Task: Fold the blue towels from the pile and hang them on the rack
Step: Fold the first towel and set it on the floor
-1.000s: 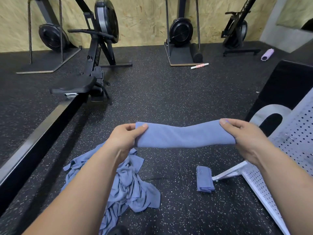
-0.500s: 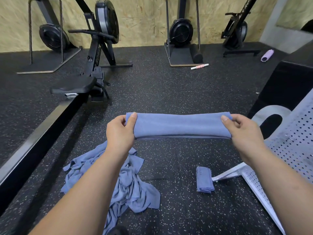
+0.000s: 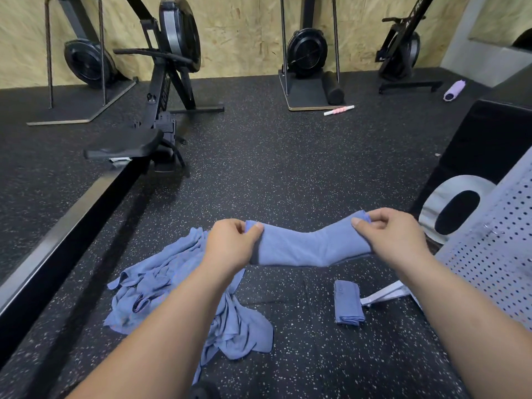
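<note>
Right now the left hand [image 3: 230,246] and right hand [image 3: 394,237] each pinch an end of a folded blue towel [image 3: 309,247], fingers curled tight, holding it sagging above the floor [image 3: 273,168], near the pile [image 3: 184,295].

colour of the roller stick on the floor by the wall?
The roller stick is pink with white ends; head view.

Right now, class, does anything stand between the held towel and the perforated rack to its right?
Nothing visible does. The left hand and right hand hold the towel beside the rack; the folded towel lies on the floor below.
</note>
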